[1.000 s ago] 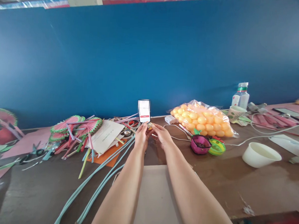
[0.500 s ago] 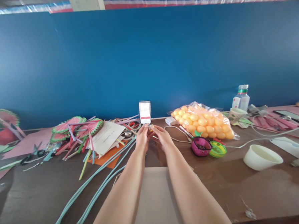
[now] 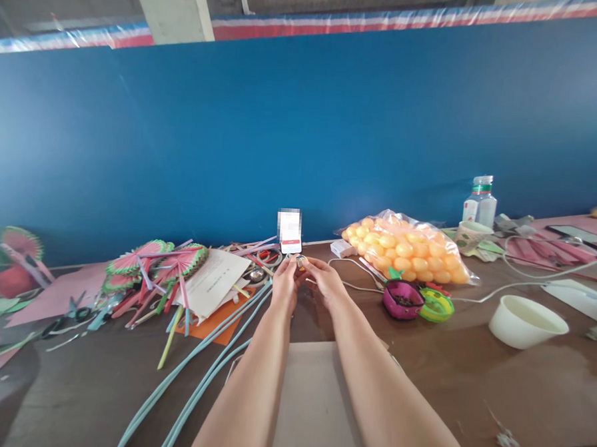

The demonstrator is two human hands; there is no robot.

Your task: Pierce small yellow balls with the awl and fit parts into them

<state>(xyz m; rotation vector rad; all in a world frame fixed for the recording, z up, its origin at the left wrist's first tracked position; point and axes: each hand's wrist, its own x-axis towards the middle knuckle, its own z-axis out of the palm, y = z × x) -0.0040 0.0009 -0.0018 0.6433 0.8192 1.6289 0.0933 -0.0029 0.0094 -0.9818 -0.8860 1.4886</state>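
Both arms reach forward over the brown table. A small shiny round piece [image 3: 301,262], silvery with a yellowish tint and too small to name, is pinched between my left hand [image 3: 285,283] and my right hand [image 3: 324,281]. The fingertips of the two hands nearly meet around it. Just beyond them a phone [image 3: 291,231] with a lit, partly blurred screen leans upright against the blue partition. Below my forearms lies a flat grey-beige board or box [image 3: 314,398].
Left are pale-blue tubes [image 3: 191,364], white papers [image 3: 212,282], paper fans [image 3: 141,262] and scissors [image 3: 78,309]. Right are a bag of orange balls [image 3: 407,249], a purple pouch [image 3: 402,299], a green pouch [image 3: 437,305], white cable [image 3: 495,295], a white bowl [image 3: 526,322] and bottles [image 3: 480,203].
The camera has tipped slightly upward, so everything sits a little lower in view. Both hands keep their pinch on the small shiny piece.
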